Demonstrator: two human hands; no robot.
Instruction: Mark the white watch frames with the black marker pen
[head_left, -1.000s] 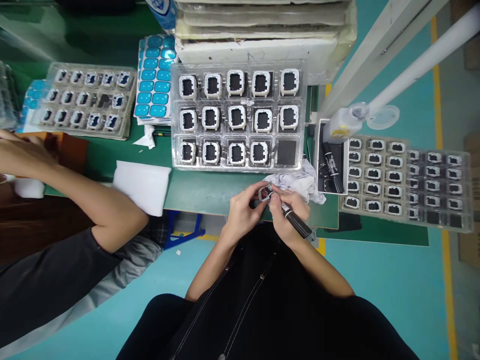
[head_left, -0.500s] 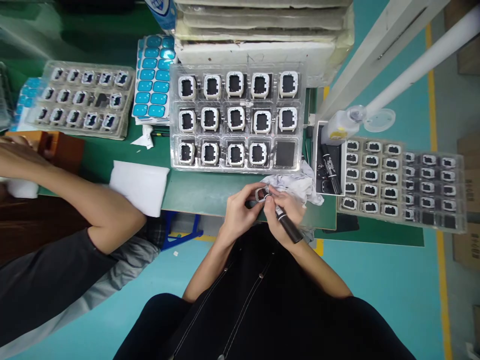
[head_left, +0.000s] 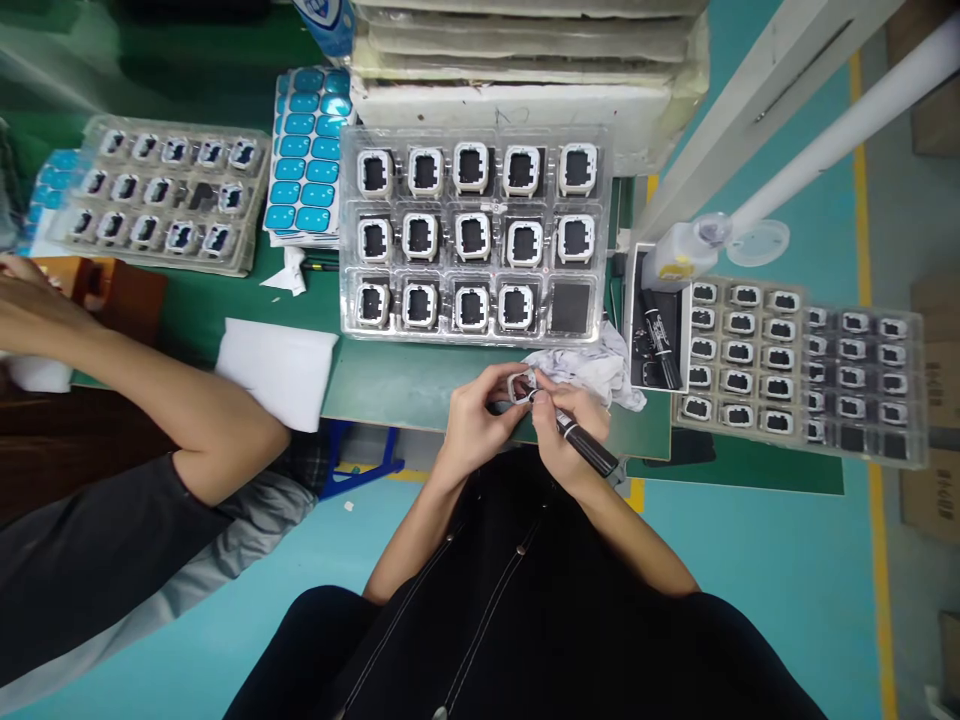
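My left hand (head_left: 474, 425) pinches a small white square frame part (head_left: 519, 386) just above the near table edge. My right hand (head_left: 570, 432) grips a black marker pen (head_left: 588, 448) and holds its tip against that frame. Both hands meet over a crumpled white cloth (head_left: 592, 367). Directly beyond them lies a clear plastic tray (head_left: 475, 335) with three rows of the same white frames; its near right pocket (head_left: 572, 307) holds no frame.
A second tray of smaller parts (head_left: 806, 365) sits to the right, next to a black box with a marker (head_left: 660, 335) and a white bottle (head_left: 679, 255). At the left are another parts tray (head_left: 161, 195), blue sticker sheets (head_left: 306, 155), a white pad (head_left: 276, 372) and a co-worker's arm (head_left: 150, 395).
My hands stay together on the frame; the marker's barrel has swung slightly, and the view has shifted a little.
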